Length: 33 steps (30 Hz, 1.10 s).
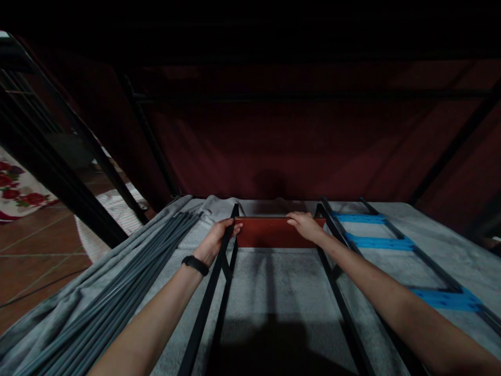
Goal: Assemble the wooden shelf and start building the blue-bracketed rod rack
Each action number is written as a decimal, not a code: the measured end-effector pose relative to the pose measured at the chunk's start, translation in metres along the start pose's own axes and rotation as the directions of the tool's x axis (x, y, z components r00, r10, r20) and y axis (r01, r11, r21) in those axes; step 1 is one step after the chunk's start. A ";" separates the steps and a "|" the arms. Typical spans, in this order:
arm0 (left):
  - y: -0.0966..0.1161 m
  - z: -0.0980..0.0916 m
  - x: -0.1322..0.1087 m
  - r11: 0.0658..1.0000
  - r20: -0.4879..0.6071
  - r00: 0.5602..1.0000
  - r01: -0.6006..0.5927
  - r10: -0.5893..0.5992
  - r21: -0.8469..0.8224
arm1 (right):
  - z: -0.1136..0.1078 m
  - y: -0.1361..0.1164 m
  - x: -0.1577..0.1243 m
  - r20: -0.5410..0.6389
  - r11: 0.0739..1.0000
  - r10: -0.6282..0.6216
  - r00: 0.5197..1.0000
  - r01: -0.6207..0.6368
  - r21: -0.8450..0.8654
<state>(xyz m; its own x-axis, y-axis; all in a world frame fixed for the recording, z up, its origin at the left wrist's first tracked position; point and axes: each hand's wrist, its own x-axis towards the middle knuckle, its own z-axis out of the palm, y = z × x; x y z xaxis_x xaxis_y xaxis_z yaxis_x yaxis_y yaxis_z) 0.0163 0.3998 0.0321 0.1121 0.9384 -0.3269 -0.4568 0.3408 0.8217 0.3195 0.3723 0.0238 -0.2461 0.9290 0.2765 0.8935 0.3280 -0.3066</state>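
Observation:
A reddish-brown board (270,233) spans the far end of a black metal frame (208,308), between its two side rails, on grey cloth. My left hand (216,236), with a black band on its wrist, is closed round the frame's left rail, and its fingertips reach the board's left end. My right hand (306,225) is closed over the board's upper edge, near the right rail. Its thumb and the far side of the board are hidden.
Left of the frame lies a bundle of grey rods (129,292). A dark frame with blue crosspieces (381,243) lies to the right. Behind hangs a dark red curtain (274,151); black posts (66,172) stand at left above the tiled floor (39,261).

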 end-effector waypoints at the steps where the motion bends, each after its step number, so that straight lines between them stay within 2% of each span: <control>1: 0.000 0.000 0.002 1.000 -0.010 1.000 0.001 -0.001 0.005 | 0.000 -0.001 -0.001 0.000 1.000 -0.003 1.000 0.003 0.001; 9: 0.000 0.002 0.005 0.994 -0.081 0.997 0.004 0.004 0.105 | 0.000 -0.002 -0.004 0.029 1.000 0.000 1.000 0.000 -0.024; 13: -0.001 0.003 0.006 0.996 -0.085 0.996 0.014 -0.007 0.083 | 0.002 -0.003 -0.003 0.026 0.999 0.006 1.000 -0.005 -0.042; 21: -0.010 -0.003 0.012 0.999 -0.055 0.998 -0.041 0.041 -0.003 | 0.003 -0.004 -0.003 -0.005 0.999 0.008 1.000 -0.008 -0.035; 28: -0.014 -0.004 0.016 0.998 -0.058 0.998 -0.015 0.018 0.057 | 0.002 -0.004 -0.007 0.017 0.999 0.014 1.000 -0.014 -0.039; 31: -0.014 -0.005 0.011 0.997 -0.015 1.000 -0.022 0.023 0.079 | 0.002 -0.009 -0.008 0.028 0.995 0.042 0.999 -0.040 -0.092; 33: -0.012 -0.013 0.006 0.998 0.023 0.999 -0.045 0.044 0.048 | 0.002 -0.017 -0.007 0.024 0.990 0.053 0.998 -0.049 -0.135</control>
<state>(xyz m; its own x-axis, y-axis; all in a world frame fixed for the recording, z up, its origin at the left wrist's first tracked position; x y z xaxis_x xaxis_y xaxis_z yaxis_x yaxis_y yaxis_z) 0.0108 0.4000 0.0141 0.1123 0.9535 -0.2797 -0.4187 0.3007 0.8569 0.3052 0.3602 0.0246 -0.2073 0.9490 0.2374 0.9471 0.2555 -0.1943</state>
